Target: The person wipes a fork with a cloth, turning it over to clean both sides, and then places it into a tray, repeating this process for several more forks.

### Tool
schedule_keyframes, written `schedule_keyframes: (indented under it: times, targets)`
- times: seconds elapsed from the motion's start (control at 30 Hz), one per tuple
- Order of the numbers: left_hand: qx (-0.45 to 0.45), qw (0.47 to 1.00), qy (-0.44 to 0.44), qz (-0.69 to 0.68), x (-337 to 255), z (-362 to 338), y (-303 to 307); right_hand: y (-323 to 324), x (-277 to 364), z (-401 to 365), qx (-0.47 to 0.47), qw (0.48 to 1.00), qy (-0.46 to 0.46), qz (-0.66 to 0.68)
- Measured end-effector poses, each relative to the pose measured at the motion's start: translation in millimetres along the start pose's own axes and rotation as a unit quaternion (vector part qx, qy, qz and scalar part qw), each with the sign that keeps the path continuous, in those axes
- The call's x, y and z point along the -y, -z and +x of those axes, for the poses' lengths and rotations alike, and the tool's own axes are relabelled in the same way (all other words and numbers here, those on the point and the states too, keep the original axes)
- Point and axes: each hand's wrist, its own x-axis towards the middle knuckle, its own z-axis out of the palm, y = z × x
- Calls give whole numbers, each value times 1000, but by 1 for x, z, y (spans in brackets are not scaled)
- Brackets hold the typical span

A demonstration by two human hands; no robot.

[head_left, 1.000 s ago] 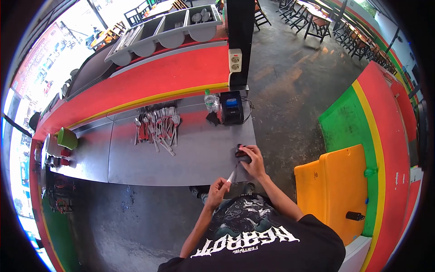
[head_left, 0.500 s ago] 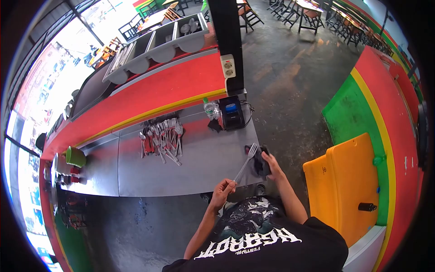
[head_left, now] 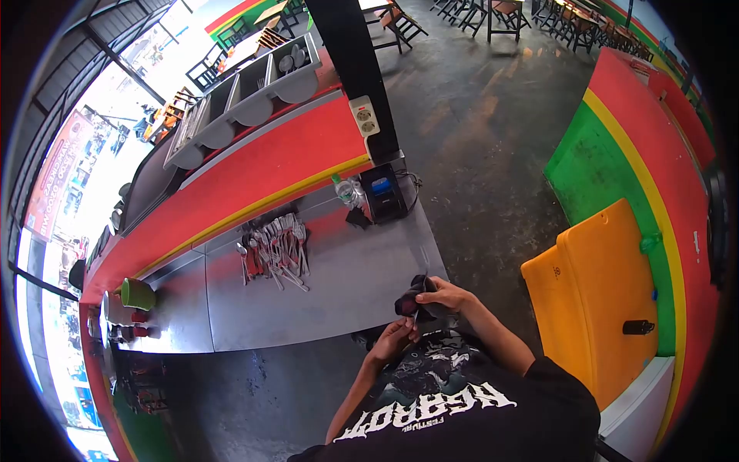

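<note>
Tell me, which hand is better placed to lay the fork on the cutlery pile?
Probably the left. The left hand has the fork in its grip by the handle, and the cutlery pile lies on its side of the counter. The right hand holds the dark cloth.

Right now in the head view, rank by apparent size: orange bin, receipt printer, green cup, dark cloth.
orange bin
receipt printer
green cup and dark cloth look alike, the cloth bunched in the right hand, so unranked

The dark cloth [head_left: 412, 296] in the right hand [head_left: 446, 295] hides most of the utensil [head_left: 416, 315]; the left hand [head_left: 395, 339] covers its handle.
</note>
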Motion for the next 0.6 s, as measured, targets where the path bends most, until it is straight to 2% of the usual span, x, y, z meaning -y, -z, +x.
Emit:
schedule_keyframes:
  times: [0.07,0.17,0.27,0.37,0.47,0.5,0.6]
  targets:
    - [-91,989,32,112,-7,1,-6,-11,10,2,-44,998,18,-40]
    - [-117,913,-47,389,-9,8,-6,-18,10,10,-89,989,28,-112]
    - [-133,902,-54,407,-6,12,3,-22,9,13,-138,976,-5,-169]
    - [-165,926,-55,335,-6,14,3,-15,-5,21,-213,962,22,-168]
    - [-174,954,-82,228,-4,16,3,0,-8,18,-276,961,-1,-1]
    - [-189,955,-85,211,-5,17,2,1,-1,15,-325,945,6,23]
    - [-227,954,-88,177,-6,15,4,17,-13,20,-454,872,179,-40]
